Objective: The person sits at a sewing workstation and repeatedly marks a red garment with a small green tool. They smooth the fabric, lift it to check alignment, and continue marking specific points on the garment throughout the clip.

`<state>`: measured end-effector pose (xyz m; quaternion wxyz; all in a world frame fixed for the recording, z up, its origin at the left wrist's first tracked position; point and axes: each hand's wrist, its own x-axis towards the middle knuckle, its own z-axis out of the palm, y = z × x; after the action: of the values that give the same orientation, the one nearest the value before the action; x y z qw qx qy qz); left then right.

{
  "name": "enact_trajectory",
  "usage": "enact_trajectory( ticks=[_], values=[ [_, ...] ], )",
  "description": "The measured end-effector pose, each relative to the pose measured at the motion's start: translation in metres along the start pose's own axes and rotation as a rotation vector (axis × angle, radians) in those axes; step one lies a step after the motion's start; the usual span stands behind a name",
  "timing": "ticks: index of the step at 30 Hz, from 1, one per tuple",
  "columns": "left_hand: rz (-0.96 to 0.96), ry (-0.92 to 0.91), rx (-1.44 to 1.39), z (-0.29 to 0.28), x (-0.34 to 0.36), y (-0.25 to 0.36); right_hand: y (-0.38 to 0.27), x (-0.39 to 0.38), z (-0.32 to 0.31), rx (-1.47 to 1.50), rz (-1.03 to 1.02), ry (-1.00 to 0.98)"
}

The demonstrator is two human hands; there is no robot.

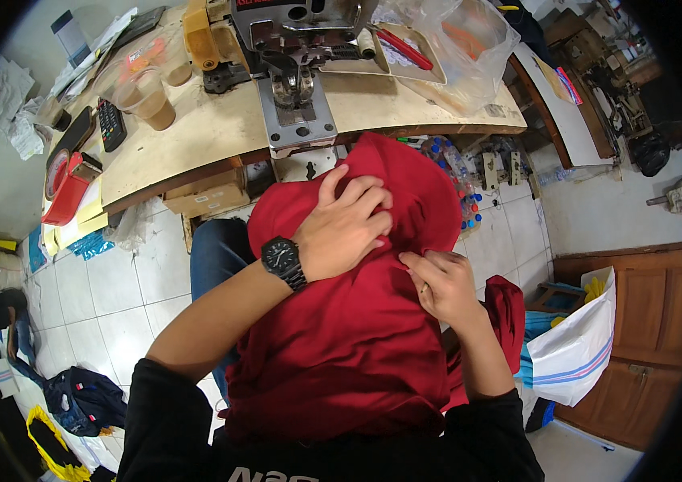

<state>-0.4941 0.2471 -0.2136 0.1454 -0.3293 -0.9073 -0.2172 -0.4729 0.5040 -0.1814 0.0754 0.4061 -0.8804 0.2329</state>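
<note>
A large piece of dark red cloth (pixel 341 345) is draped over my lap and reaches up to the table's front edge. My left hand (pixel 345 225), with a black watch on its wrist, lies on the upper part with its fingers curled into the folds. To its right, my right hand (pixel 444 291) is closed, thumb and forefinger pinching the fabric. Creases gather between the two hands. Whether the cloth is a finished garment I cannot tell. Just beyond it stands a sewing machine (pixel 301 120) with a metal plate at the table's edge.
The wooden table (pixel 196 145) carries plastic cups (pixel 152 100), a remote control (pixel 110 124), a red tape dispenser (pixel 72 189) and a tray (pixel 417 60) with a red-handled tool. Bottles (pixel 449 169) stand below. A white sack (pixel 574 345) is at the right, a dark backpack (pixel 84 399) at the left.
</note>
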Motion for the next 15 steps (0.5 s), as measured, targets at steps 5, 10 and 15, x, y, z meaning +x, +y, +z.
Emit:
enact_trajectory(
  ticks=[5, 10, 15],
  values=[
    [-0.166, 0.275, 0.019, 0.037, 0.0, 0.005, -0.004, 0.019, -0.014, -0.113, 0.014, -0.078],
    [-0.261, 0.454, -0.189, 0.014, -0.051, 0.044, 0.014, 0.046, -0.004, -0.205, 0.049, -0.234],
    [-0.087, -0.336, -0.117, 0.017, -0.11, 0.103, 0.029, 0.077, 0.01, -0.265, 0.074, -0.404]
  ],
)
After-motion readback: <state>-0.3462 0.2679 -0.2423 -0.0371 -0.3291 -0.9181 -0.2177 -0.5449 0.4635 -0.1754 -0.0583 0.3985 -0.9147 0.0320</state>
